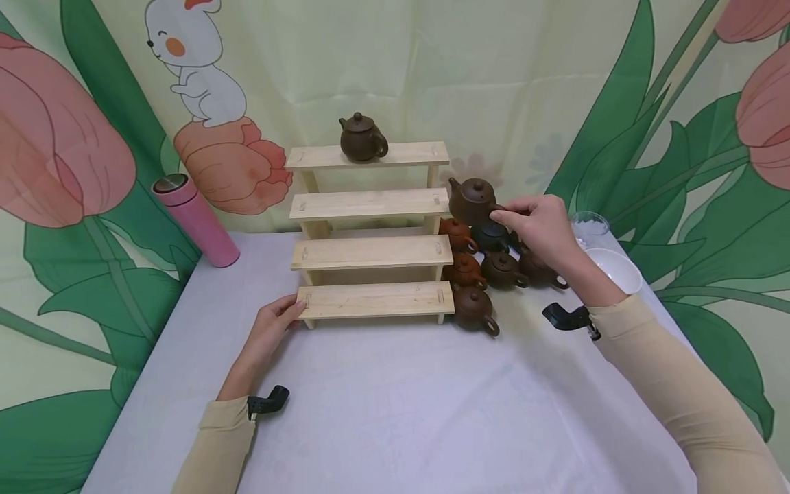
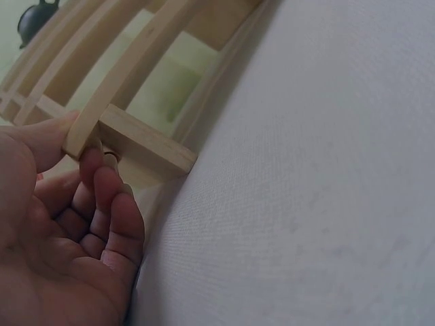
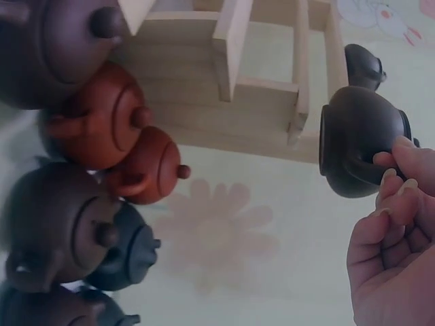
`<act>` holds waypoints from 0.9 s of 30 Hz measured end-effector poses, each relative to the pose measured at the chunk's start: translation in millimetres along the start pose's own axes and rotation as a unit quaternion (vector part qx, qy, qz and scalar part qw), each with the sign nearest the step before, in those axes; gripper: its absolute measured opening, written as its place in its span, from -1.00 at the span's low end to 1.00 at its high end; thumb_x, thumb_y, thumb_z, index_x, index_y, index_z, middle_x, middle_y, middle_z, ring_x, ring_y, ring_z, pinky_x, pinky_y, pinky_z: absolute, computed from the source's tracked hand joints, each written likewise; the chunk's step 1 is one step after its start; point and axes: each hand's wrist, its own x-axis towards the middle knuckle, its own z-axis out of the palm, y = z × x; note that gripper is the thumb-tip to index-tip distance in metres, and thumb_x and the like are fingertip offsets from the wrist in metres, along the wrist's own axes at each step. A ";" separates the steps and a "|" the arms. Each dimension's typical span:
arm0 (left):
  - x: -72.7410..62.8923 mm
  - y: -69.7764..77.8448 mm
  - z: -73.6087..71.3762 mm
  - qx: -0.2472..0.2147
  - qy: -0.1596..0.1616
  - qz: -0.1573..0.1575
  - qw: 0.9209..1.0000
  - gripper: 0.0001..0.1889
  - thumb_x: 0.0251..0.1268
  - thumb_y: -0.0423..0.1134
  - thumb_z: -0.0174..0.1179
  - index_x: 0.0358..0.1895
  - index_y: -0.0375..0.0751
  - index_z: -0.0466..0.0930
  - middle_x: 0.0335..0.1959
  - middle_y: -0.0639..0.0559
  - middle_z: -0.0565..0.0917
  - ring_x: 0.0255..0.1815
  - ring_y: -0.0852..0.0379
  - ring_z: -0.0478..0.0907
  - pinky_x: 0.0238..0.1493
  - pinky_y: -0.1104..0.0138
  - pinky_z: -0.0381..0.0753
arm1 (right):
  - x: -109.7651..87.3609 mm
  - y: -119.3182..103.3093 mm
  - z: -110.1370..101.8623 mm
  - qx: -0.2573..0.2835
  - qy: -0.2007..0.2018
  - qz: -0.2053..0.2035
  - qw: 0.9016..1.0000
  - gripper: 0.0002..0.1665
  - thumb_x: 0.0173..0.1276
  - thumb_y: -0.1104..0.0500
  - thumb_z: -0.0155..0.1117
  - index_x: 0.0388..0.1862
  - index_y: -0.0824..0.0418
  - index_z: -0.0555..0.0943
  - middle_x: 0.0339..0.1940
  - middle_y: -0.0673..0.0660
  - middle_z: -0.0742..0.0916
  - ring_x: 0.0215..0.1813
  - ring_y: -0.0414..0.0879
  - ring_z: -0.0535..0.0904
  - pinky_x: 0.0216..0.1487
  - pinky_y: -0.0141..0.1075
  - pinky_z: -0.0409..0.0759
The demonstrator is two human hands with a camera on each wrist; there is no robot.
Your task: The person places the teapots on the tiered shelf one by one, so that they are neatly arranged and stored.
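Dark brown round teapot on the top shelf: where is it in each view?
Head: dark brown round teapot, upper centre.
Left wrist: apparently the same teapot, upper-left corner.
Right wrist: that teapot is upper right, just above the held dark brown teapot.
Shared landmark: pale wooden four-tier stand.

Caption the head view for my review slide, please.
Right hand holds a brown teapot by its handle while the left hand pinches the lowest shelf of a wooden stand.
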 end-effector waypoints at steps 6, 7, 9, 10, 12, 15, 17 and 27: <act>-0.8 2.0 -0.9 -0.002 -0.001 -0.003 1.000 -0.29 0.41 0.21 0.11 0.43 -0.20 0.36 0.27 -0.15 0.56 0.02 0.17 0.52 -0.07 0.51 0.56 | 14.7 -12.1 4.3 0.003 0.000 0.003 1.000 -0.55 0.29 -0.20 0.37 -0.09 0.11 0.80 -0.28 -0.02 0.80 -0.23 -0.15 0.57 -0.26 -0.27 0.49; -1.3 2.5 -1.2 -0.003 -0.001 -0.004 1.000 -0.29 0.41 0.21 0.11 0.43 -0.21 0.36 0.27 -0.16 0.57 0.00 0.19 0.52 -0.07 0.51 0.56 | 17.2 -13.7 5.2 0.006 0.000 0.002 1.000 -0.55 0.30 -0.19 0.37 -0.09 0.12 0.79 -0.28 -0.02 0.80 -0.23 -0.15 0.58 -0.26 -0.27 0.50; -2.2 3.5 -1.9 -0.004 -0.001 -0.004 1.000 -0.30 0.42 0.20 0.11 0.42 -0.22 0.37 0.25 -0.17 0.57 -0.04 0.23 0.53 -0.07 0.50 0.57 | 21.5 -17.2 6.9 0.010 -0.001 0.000 1.000 -0.56 0.31 -0.18 0.36 -0.09 0.12 0.79 -0.28 -0.03 0.79 -0.22 -0.13 0.59 -0.25 -0.28 0.50; -2.7 4.0 -2.2 -0.004 -0.001 -0.004 1.000 -0.30 0.42 0.19 0.11 0.43 -0.22 0.36 0.25 -0.18 0.57 -0.06 0.24 0.53 -0.07 0.49 0.57 | 23.5 -19.1 7.7 0.011 -0.001 -0.001 1.000 -0.56 0.31 -0.18 0.36 -0.09 0.12 0.79 -0.29 -0.03 0.78 -0.23 -0.12 0.58 -0.26 -0.27 0.50; -3.4 4.7 -2.7 -0.004 -0.002 -0.004 1.000 -0.31 0.43 0.19 0.10 0.43 -0.22 0.36 0.25 -0.19 0.57 -0.07 0.26 0.53 -0.06 0.48 0.57 | 27.5 -23.0 9.6 0.014 -0.002 -0.004 1.000 -0.57 0.31 -0.17 0.35 -0.10 0.12 0.79 -0.33 -0.04 0.76 -0.22 -0.08 0.57 -0.27 -0.27 0.49; -4.4 5.7 -3.1 -0.005 -0.001 -0.005 1.000 -0.31 0.42 0.19 0.11 0.43 -0.21 0.36 0.26 -0.18 0.57 -0.07 0.27 0.53 -0.05 0.47 0.57 | 33.3 -30.0 13.0 0.018 -0.002 -0.010 1.000 -0.58 0.32 -0.16 0.35 -0.11 0.12 0.79 -0.39 -0.07 0.72 -0.25 -0.06 0.53 -0.30 -0.24 0.46; -4.0 5.9 -3.0 -0.004 0.001 -0.005 1.000 -0.30 0.41 0.20 0.11 0.43 -0.20 0.37 0.25 -0.17 0.58 -0.06 0.25 0.53 -0.06 0.48 0.57 | 37.8 -34.4 15.5 0.022 -0.001 -0.018 1.000 -0.60 0.33 -0.15 0.35 -0.12 0.13 0.80 -0.45 -0.12 0.70 -0.26 -0.04 0.52 -0.30 -0.24 0.44; -1.3 3.7 -2.1 -0.002 -0.002 -0.005 1.000 -0.29 0.41 0.21 0.11 0.43 -0.22 0.36 0.28 -0.17 0.55 -0.04 0.23 0.53 -0.05 0.48 0.56 | 59.4 -49.1 23.1 0.043 0.005 -0.026 0.999 -0.61 0.33 -0.11 0.36 -0.11 0.15 0.79 -0.48 -0.14 0.69 -0.33 -0.14 0.51 -0.38 -0.26 0.42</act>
